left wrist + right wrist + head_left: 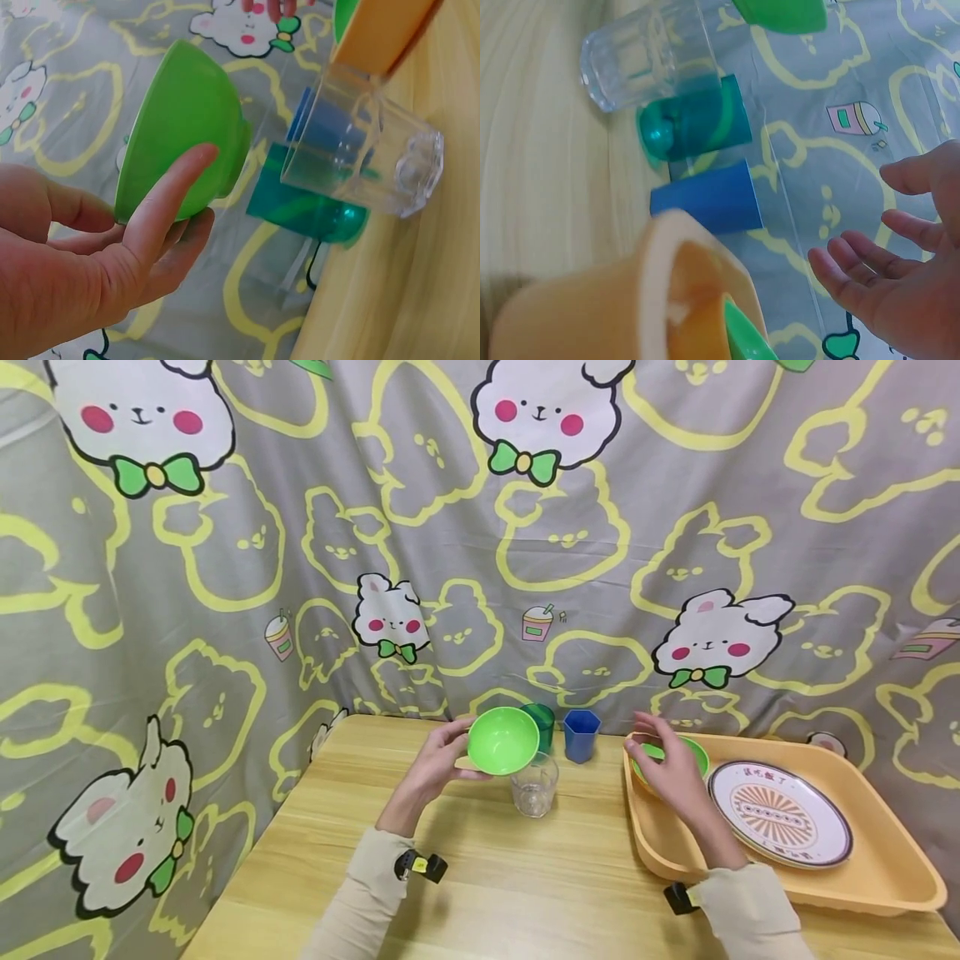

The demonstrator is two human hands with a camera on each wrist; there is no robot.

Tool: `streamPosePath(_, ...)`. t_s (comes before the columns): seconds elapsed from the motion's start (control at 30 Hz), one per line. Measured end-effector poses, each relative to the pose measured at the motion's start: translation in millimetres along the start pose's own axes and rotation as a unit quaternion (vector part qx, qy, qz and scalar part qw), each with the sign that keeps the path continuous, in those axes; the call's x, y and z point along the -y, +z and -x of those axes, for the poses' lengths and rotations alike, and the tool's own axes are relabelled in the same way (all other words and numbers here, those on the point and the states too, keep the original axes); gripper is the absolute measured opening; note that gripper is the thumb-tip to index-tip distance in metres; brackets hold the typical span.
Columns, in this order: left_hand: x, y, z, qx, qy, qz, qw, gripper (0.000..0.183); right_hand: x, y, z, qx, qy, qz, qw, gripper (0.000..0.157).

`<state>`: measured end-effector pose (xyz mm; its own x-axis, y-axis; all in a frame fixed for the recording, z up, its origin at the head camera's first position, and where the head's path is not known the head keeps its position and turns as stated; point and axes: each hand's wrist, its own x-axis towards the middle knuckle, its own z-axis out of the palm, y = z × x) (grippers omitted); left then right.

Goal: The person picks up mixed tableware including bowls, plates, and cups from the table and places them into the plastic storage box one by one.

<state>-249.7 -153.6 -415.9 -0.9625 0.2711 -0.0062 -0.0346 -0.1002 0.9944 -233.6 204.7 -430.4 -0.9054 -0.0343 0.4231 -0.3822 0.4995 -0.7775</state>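
Wooden table [517, 885], green bowl [503, 742] in pinched left grip [435, 761].

Wooden table [480, 885] with tray [663, 839], three cups [580, 739]

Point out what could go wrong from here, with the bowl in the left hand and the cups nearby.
1. The left hand holds the tilted green bowl from one side, so it might slip.
2. The clear cup stands close to the bowl in the head view; lowering the bowl carelessly could knock it over.
3. The right hand is near another green bowl in the orange tray and might bump it.
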Motion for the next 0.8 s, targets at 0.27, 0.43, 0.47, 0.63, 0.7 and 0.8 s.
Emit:
streamPosePath(0.27,2.1,13.9,-2.8,0.006,0.008,-0.001,1.0,0.041,3.0,17.2,5.2,0.032,0.012,-0.019,0.999,0.047)
streamPosePath(0.43,2.8,20.6,-2.5,0.006,0.011,-0.006,0.9999,0.041,5.3,23.6,8.7,0.047,0.026,-0.037,0.998,0.048)
streamPosePath(0.47,2.9,21.9,-2.5,0.005,0.012,-0.006,0.9999,0.041,5.6,24.7,9.2,0.049,0.026,-0.04,0.998,0.048)
streamPosePath(0.63,3.5,27.5,-1.3,0.006,0.013,0.0,0.9999,0.041,7.5,31.0,10.8,0.057,0.026,-0.059,0.996,0.047)
streamPosePath(0.7,4.1,29.4,-0.4,0.008,0.013,0.0,0.9999,0.041,9.6,33.5,11.0,0.059,0.027,-0.069,0.996,0.046)
streamPosePath(0.8,4.3,32.5,1.5,0.012,0.015,-0.007,0.9998,0.042,14.2,36.4,11.1,0.063,0.028,-0.085,0.994,0.045)
